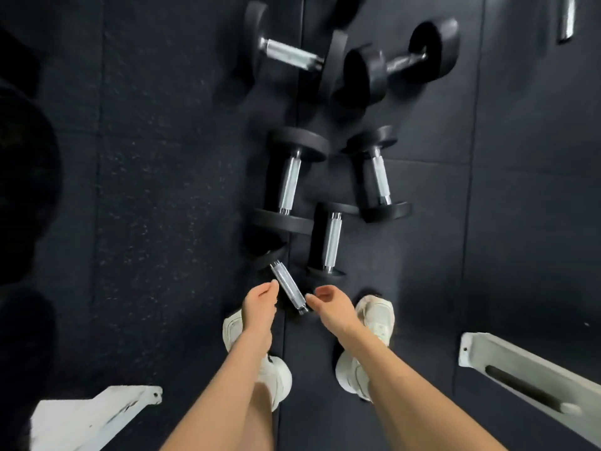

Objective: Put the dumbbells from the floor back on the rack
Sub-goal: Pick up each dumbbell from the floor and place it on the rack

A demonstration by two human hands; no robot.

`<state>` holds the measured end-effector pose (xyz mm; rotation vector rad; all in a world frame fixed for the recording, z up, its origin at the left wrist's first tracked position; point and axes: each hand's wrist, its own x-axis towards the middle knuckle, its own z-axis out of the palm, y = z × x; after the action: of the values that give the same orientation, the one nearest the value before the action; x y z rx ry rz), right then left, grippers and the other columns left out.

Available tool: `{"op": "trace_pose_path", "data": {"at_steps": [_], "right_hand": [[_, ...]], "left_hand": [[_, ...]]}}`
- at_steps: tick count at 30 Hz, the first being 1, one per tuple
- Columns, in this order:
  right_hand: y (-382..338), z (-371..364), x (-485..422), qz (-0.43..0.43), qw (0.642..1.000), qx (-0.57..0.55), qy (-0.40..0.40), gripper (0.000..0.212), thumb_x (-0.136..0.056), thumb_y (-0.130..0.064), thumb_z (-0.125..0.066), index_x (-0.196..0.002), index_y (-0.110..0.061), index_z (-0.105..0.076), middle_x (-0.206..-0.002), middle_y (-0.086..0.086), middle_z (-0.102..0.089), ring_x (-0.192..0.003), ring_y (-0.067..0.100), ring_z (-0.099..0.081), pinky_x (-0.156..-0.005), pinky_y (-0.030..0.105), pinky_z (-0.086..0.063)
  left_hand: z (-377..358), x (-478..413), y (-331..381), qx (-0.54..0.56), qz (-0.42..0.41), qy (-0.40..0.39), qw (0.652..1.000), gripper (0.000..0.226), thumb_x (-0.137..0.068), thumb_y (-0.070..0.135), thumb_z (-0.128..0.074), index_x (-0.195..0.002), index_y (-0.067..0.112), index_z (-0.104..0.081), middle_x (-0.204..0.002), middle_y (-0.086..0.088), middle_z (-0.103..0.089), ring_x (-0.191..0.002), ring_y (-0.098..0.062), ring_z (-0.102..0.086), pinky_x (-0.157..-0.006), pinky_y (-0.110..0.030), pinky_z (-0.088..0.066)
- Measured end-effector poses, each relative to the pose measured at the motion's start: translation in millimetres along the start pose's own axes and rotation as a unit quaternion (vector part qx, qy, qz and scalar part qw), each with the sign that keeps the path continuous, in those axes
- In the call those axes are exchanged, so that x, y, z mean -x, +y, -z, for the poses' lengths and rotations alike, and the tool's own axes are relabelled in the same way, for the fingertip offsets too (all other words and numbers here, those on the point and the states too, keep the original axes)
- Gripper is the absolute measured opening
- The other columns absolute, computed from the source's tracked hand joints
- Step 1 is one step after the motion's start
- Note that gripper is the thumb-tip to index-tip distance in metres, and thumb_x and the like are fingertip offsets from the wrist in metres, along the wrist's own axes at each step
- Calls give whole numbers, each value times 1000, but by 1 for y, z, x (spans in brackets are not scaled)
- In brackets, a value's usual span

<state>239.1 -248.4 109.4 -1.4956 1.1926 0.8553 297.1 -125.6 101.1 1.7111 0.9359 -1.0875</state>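
Fingers loosely curled, gripping nothing | left hand, right hand flank nearest dumbbell | near head indistinct

Dark speckled rubber floor, scattered black dumbbells, white shoes, two white frame feet.

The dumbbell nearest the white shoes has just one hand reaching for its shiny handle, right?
Not quite: two hands reach for it. The head view shows the left hand and the right hand on either side of the shiny handle of the dumbbell nearest the white shoes, neither closed round it yet.
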Motion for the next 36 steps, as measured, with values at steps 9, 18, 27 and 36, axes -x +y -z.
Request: {"op": "trace_pose_path", "data": {"at_steps": [9, 18, 27, 36], "right_hand": [[43, -77, -130, 41, 981, 182, -53, 50, -91, -26, -59, -131, -2, -42, -126, 13, -58, -115, 30, -57, -85, 32, -43], [55, -79, -146, 41, 986, 141, -81, 34, -85, -22, -68, -113, -8, -56, -82, -5, -53, -72, 11, -51, -54, 17, -34], [21, -55, -27, 42, 988, 106, -109, 17, -86, -20, -66, -92, -15, -52, -64, -3, -50, -53, 10, -47, -51, 22, -39], [-81, -1, 220, 99, 984, 106, -100, 19, -86, -18, -66, -88, -17, -48, -75, -2, -54, -65, 14, -54, -57, 23, -42]], "left_hand": [[-31, -133, -53, -62, -23, -31, 997, 42, -93, 25, -55, -131, 8, -50, -121, 1, -59, -109, -12, -55, -78, -11, -44], [-34, -145, -54, 89, -13, -62, 994, 12, -89, 13, -61, -96, 22, -60, -100, -1, -67, -101, -18, -62, -96, -34, -48], [2, -29, -24, 62, -80, -43, 994, 16, -88, 13, -63, -104, 11, -62, -85, 5, -67, -82, -8, -64, -77, -20, -53], [84, 205, 63, 72, -171, -37, 982, 15, -86, 11, -64, -101, 8, -63, -82, 3, -68, -75, -3, -64, -59, -4, -49]]}}
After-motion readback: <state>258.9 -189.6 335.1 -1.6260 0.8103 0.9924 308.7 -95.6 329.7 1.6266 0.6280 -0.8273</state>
